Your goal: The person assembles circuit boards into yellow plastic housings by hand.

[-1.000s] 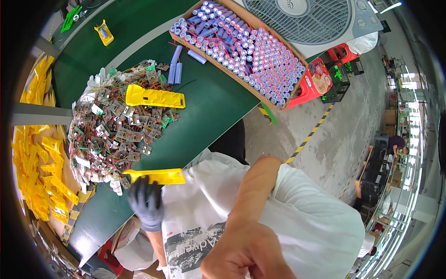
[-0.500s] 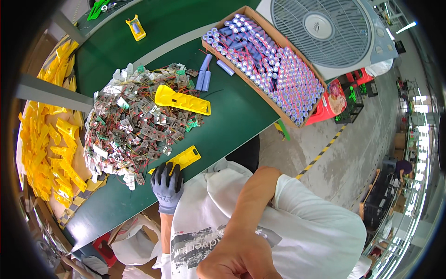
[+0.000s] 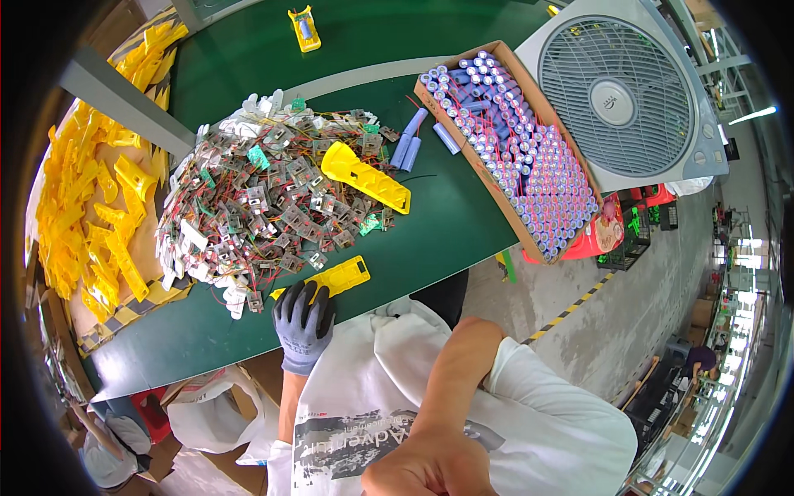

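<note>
My left hand [image 3: 303, 326], in a grey-blue glove with dark fingertips, rests at the table's near edge. Its fingers are apart and lie over the left end of a yellow plastic shell half [image 3: 337, 278]. My right hand [image 3: 430, 467] is bare and raised close to the camera at the bottom edge. Its fingers curl inward and are partly cut off, so anything in them is hidden. Another yellow shell half [image 3: 364, 178], ribbed inside, lies on the right side of a heap of small wired circuit parts [image 3: 256, 198].
An open cardboard box [image 3: 518, 223] of purple battery cells stands at the right, beside a grey box fan [image 3: 612, 103]. Loose cells [image 3: 406, 152] lie left of the box. Yellow shells [image 3: 107, 223] pile up far left, near a grey post [image 3: 132, 103]. One filled yellow shell [image 3: 305, 31] sits farther back.
The view has shifted, so the table's contents mostly appear farther right. My left hand stays on the yellow shell half, and my right hand remains raised near the camera.
</note>
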`<move>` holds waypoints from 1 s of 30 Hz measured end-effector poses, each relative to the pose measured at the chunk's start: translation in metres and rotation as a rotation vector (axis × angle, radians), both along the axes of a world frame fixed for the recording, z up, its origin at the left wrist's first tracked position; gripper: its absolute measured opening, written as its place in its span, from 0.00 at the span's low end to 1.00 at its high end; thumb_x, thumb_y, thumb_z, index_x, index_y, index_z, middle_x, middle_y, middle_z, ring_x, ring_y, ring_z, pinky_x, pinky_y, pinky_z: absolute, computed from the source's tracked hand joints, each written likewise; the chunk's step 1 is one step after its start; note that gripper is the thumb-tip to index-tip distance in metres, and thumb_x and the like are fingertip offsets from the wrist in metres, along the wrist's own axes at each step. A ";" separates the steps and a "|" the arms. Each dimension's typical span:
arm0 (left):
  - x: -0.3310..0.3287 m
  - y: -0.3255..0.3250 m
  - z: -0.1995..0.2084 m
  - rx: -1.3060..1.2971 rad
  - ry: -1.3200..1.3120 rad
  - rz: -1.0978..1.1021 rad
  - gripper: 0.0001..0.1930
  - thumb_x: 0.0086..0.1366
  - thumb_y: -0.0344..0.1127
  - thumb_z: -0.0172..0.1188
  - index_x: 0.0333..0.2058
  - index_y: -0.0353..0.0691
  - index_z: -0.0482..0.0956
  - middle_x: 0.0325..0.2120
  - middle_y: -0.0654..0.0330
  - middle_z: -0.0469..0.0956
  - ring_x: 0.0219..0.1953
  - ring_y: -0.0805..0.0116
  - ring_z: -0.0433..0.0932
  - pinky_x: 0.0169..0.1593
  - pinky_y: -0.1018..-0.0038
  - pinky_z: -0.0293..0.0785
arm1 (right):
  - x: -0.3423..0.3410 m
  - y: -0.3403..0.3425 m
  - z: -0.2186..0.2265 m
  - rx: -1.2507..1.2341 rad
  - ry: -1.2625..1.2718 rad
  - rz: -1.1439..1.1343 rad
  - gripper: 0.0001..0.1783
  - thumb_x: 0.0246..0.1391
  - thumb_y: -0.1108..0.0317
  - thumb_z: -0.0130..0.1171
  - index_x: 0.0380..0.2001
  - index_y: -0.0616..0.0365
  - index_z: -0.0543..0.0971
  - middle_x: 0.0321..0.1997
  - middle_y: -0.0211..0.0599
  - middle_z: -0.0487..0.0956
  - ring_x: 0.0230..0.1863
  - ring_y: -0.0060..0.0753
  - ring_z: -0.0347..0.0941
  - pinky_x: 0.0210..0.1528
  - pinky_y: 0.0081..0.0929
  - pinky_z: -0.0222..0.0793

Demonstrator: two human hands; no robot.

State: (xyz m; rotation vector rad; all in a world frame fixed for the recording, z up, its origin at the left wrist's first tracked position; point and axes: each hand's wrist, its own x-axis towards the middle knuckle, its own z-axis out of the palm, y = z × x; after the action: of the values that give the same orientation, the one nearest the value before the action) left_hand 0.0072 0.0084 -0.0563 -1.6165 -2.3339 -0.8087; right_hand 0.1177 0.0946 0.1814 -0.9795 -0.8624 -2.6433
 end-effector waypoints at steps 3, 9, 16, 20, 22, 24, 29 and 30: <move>0.002 -0.009 0.004 0.062 -0.004 0.065 0.20 0.47 0.32 0.65 0.42 0.44 0.77 0.44 0.58 0.75 0.48 0.54 0.72 0.52 0.56 0.66 | 0.001 -0.003 0.000 -0.010 0.014 0.043 0.09 0.51 0.72 0.63 0.27 0.71 0.81 0.21 0.46 0.79 0.18 0.36 0.73 0.20 0.28 0.63; -0.001 -0.013 0.008 0.185 -0.023 0.220 0.23 0.48 0.34 0.66 0.46 0.40 0.74 0.46 0.54 0.73 0.52 0.51 0.70 0.58 0.50 0.60 | 0.004 0.005 0.009 -0.053 -0.034 0.057 0.07 0.51 0.76 0.62 0.28 0.73 0.80 0.21 0.49 0.79 0.17 0.39 0.73 0.20 0.30 0.63; -0.017 -0.028 0.011 -0.069 -0.053 0.161 0.31 0.49 0.41 0.67 0.52 0.43 0.70 0.52 0.52 0.70 0.56 0.48 0.65 0.61 0.50 0.56 | 0.004 0.005 0.008 -0.044 -0.022 0.017 0.06 0.50 0.78 0.62 0.28 0.74 0.80 0.21 0.51 0.78 0.17 0.41 0.73 0.20 0.31 0.63; -0.017 -0.031 0.009 -0.080 -0.084 0.200 0.32 0.47 0.41 0.68 0.53 0.46 0.70 0.54 0.52 0.68 0.58 0.47 0.63 0.61 0.49 0.54 | 0.004 0.001 0.006 -0.057 -0.010 0.055 0.06 0.50 0.79 0.62 0.28 0.74 0.80 0.21 0.52 0.78 0.17 0.42 0.73 0.20 0.32 0.62; -0.017 -0.030 0.008 -0.078 -0.098 0.232 0.33 0.46 0.41 0.68 0.54 0.46 0.70 0.54 0.52 0.68 0.58 0.47 0.63 0.62 0.49 0.53 | 0.003 -0.001 0.005 -0.057 -0.001 0.068 0.06 0.50 0.79 0.62 0.27 0.74 0.80 0.21 0.52 0.78 0.17 0.42 0.73 0.20 0.32 0.62; -0.018 -0.028 0.009 -0.055 -0.090 0.230 0.33 0.46 0.41 0.68 0.54 0.46 0.70 0.54 0.52 0.68 0.58 0.48 0.64 0.62 0.49 0.53 | 0.002 -0.002 0.003 -0.052 0.005 0.075 0.05 0.49 0.79 0.62 0.27 0.74 0.80 0.21 0.52 0.78 0.17 0.42 0.73 0.20 0.32 0.62; -0.018 -0.029 0.011 -0.005 -0.079 0.190 0.33 0.43 0.37 0.71 0.50 0.42 0.71 0.47 0.55 0.73 0.51 0.52 0.70 0.61 0.52 0.57 | -0.001 -0.005 0.001 -0.059 0.000 0.060 0.05 0.49 0.79 0.62 0.27 0.74 0.80 0.21 0.53 0.78 0.17 0.43 0.72 0.20 0.33 0.62; -0.019 -0.032 0.011 -0.011 -0.077 0.193 0.33 0.43 0.37 0.71 0.50 0.42 0.71 0.47 0.55 0.73 0.51 0.52 0.70 0.61 0.52 0.57 | -0.002 -0.005 0.001 -0.063 -0.003 0.054 0.05 0.49 0.79 0.62 0.27 0.74 0.80 0.21 0.53 0.78 0.18 0.43 0.72 0.20 0.33 0.62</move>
State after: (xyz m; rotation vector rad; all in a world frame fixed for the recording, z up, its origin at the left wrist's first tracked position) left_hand -0.0117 -0.0234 -0.0454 -1.3598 -2.5034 -0.8306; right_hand 0.1160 0.0892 0.1825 -0.9533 -0.9639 -2.5875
